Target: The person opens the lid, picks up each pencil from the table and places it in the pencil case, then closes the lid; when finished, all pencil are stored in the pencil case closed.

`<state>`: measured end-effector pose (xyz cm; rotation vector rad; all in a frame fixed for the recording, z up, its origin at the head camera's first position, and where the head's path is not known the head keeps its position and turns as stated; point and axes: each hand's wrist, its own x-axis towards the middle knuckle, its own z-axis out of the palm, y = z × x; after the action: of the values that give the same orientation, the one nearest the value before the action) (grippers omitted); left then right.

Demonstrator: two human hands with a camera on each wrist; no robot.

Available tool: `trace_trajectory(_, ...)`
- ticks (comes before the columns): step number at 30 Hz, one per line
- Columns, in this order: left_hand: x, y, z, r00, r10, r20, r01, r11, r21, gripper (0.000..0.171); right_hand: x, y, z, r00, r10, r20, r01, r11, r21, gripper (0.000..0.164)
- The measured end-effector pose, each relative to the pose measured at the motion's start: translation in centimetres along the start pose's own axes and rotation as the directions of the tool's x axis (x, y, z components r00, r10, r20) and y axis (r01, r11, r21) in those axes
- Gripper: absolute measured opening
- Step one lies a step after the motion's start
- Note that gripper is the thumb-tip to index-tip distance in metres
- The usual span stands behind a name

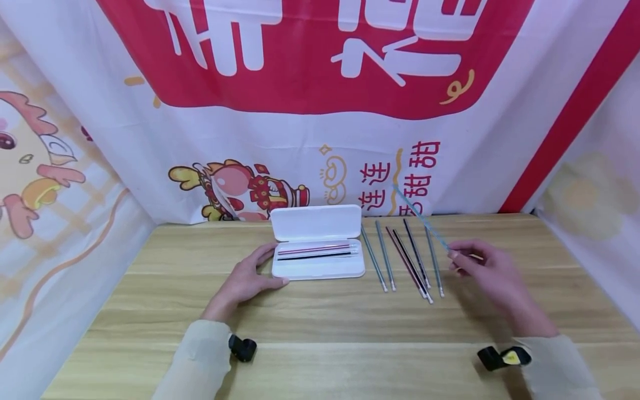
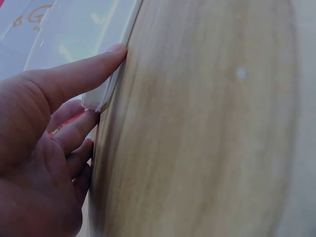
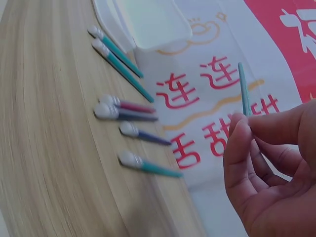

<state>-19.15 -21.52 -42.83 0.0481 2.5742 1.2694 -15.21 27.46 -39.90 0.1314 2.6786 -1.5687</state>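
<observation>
My left hand [image 1: 243,280] holds the left end of an open white pencil case [image 1: 320,270], thumb along the front edge and fingers at the left side. Inside the case lie a red-striped pencil [image 1: 312,249] and a black pencil [image 1: 315,255], side by side. Over the table at the right, my right hand [image 1: 487,270] pinches a teal pencil [image 1: 422,218] between thumb and fingertips. It slants up and to the left; in the right wrist view the teal pencil [image 3: 244,89] points away from the hand.
Between case and right hand lie several pencils with white ends toward me: teal pencils [image 1: 384,255], a red pencil [image 1: 404,258], a black pencil [image 1: 414,268] and a dark blue pencil [image 1: 416,253]. Behind the wooden table [image 1: 350,322] hangs a printed cloth [image 1: 325,133].
</observation>
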Motion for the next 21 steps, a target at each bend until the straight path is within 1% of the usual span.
trace_trajectory(4, 0.2, 0.0, 0.1, 1.0, 0.004, -0.002, -0.004, 1.0, -0.002, 0.092, 0.5, -1.0, 1.1, 0.999, 0.044, -0.007, -0.044, 0.999, 0.025, 0.049)
trace_trajectory(7, 0.3, 0.0, 0.1, 1.0, -0.001, -0.002, 0.001, 1.0, -0.002, 0.092, 0.9, -1.9, 2.1, 0.998, 0.064, -0.022, -0.062, 0.995, 0.082, 0.047)
trace_trajectory(9, 0.4, 0.0, 0.1, 1.0, -0.007, -0.002, 0.007, 1.0, -0.01, 0.092, 1.2, -2.4, 2.9, 0.998, 0.065, -0.025, -0.061, 0.989, 0.132, 0.044)
trace_trajectory(12, 0.6, -0.1, 0.2, 1.0, -0.005, -0.004, 0.005, 1.0, -0.018, 0.091, 1.5, -2.7, 3.7, 0.999, 0.034, -0.019, -0.03, 0.982, 0.189, 0.04)
trace_trajectory(15, 0.7, -0.1, 0.3, 1.0, 0.004, -0.005, -0.004, 1.0, -0.026, 0.09, 1.5, -2.4, 4.2, 1.0, 0.028, -0.003, -0.027, 0.979, 0.201, 0.036)
trace_trajectory(18, 0.7, -0.3, 0.3, 1.0, 0.015, -0.005, -0.015, 0.999, -0.028, 0.09, 1.5, -1.9, 4.4, 0.999, 0.052, 0.013, -0.054, 0.981, 0.188, 0.035)
trace_trajectory(21, 0.4, -0.4, 0.4, 1.0, 0.014, -0.011, -0.014, 0.999, -0.037, 0.089, 1.5, -1.7, 4.5, 0.998, 0.067, 0.015, -0.069, 0.982, 0.176, 0.036)
